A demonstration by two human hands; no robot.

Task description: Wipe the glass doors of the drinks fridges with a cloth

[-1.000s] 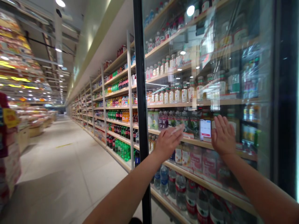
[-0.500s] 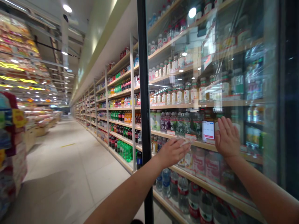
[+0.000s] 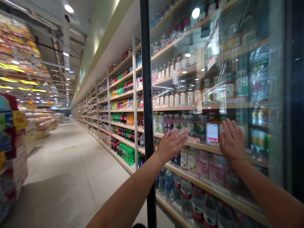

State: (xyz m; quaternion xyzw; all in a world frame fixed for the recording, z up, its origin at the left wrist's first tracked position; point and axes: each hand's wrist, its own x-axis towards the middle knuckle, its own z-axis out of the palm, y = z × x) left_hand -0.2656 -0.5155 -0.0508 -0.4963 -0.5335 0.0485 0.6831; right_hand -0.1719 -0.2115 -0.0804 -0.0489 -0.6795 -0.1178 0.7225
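White, likely soft and featherlight, the wipe (image 3: 184,130) is held under the left hand (image 3: 171,143) at the glass door (image 3: 213,95), fingers nearly straight, best pinned flat; right hand (image 3: 232,141) open, visibly holding nothing.

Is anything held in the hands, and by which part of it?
The left hand has a pale cloth under its fingers; any grip point is hidden. The right hand holds nothing visible.
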